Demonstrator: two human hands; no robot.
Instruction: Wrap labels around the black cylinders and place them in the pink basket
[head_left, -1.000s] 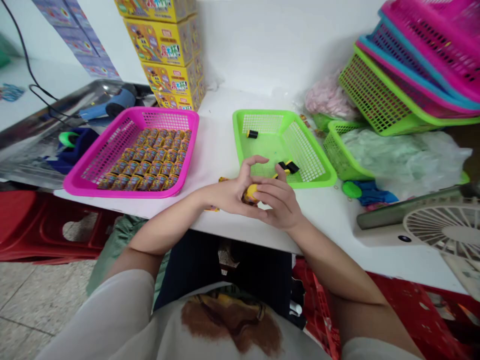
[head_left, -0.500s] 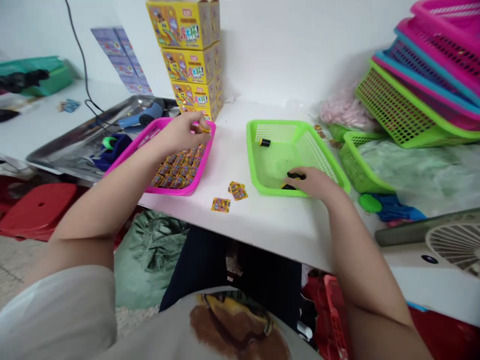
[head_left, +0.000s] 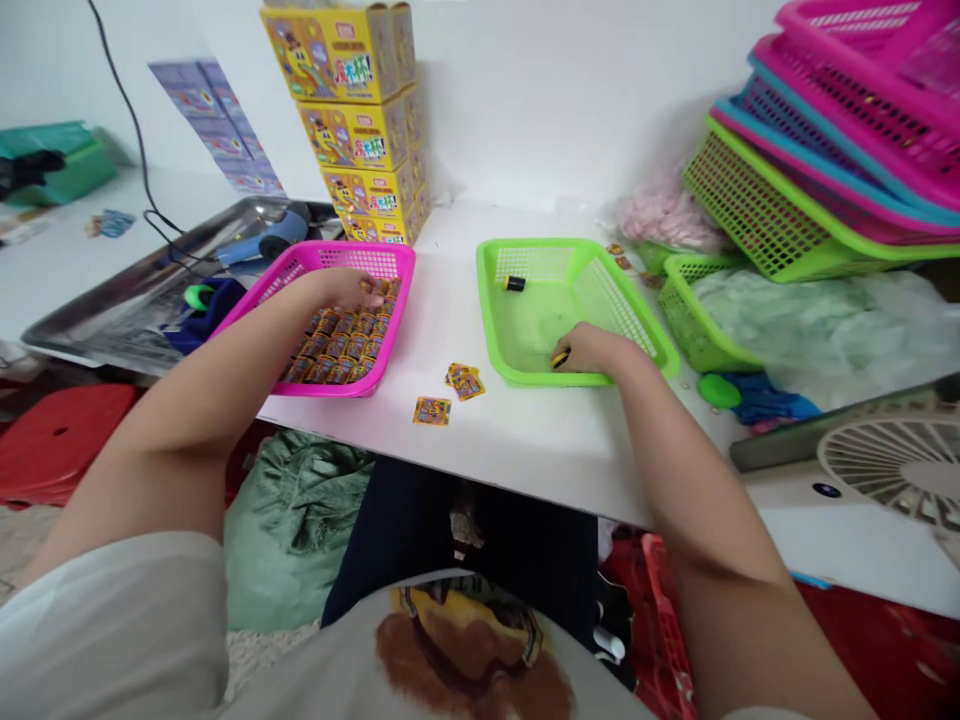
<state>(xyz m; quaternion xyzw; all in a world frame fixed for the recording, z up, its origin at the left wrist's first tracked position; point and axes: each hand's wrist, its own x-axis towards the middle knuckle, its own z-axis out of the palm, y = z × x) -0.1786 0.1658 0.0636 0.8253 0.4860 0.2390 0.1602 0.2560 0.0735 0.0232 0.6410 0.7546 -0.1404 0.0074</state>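
Observation:
My left hand (head_left: 356,290) reaches into the far part of the pink basket (head_left: 394,345), fingers closed around a small cylinder with a yellow printed label. Rows of such labelled cylinders (head_left: 341,345) fill the basket floor. Down in the near part of the green basket (head_left: 491,345), my right hand (head_left: 589,348) is closed on a small black cylinder with a yellow end (head_left: 561,357), partly hidden by the fingers. Another black-and-yellow cylinder (head_left: 514,284) lies toward that basket's back left. Between the baskets, several small printed yellow labels (head_left: 433,411) lie on the white table.
Stacked yellow boxes (head_left: 352,150) stand behind the pink basket. A metal tray (head_left: 97,300) holding a blue tool is at left. Nested coloured baskets (head_left: 817,190), a green basket with plastic bags (head_left: 705,330) and a fan (head_left: 892,450) crowd the right side.
My left hand has lowered from above the pink basket into it with the labelled cylinder. My right hand has gone deeper into the green basket, and only one dark cylinder shows in it now.

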